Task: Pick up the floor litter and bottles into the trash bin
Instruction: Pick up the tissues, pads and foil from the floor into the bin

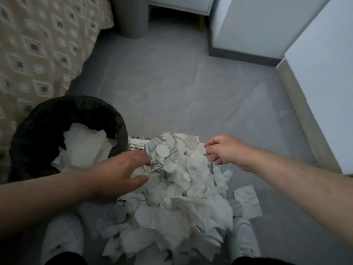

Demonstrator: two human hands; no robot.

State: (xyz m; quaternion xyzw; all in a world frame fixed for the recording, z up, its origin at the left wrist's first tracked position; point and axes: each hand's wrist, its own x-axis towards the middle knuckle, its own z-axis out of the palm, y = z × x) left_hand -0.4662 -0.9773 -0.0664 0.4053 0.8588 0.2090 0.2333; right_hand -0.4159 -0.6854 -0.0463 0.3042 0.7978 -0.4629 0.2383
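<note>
1. Paper scraps, white and printed, made up the litter [177, 188]. It lay heaped on the floor just right of the trash bin [38, 115], seemingly against the bin's wall, and between my shoes.
2. My left hand [118, 175] lay on the side of the heap next to the bin, fingers spread and gripping nothing. I judged it placed to rake scraps toward the bin.
3. My right hand [225, 152], on the side of the heap away from the bin, pinched a scrap's edge between thumb and curled fingers. I judged this was to close in on the heap from both sides for one lift.
4. The bin, lined in black, already held white paper, so the work was part done.
5. No bottle was seen; one could have lain beneath the heap. The side of the bin away from the heap was lost in shadow. The frame cut off the heap's near end, and blur made the print unreadable.
</note>
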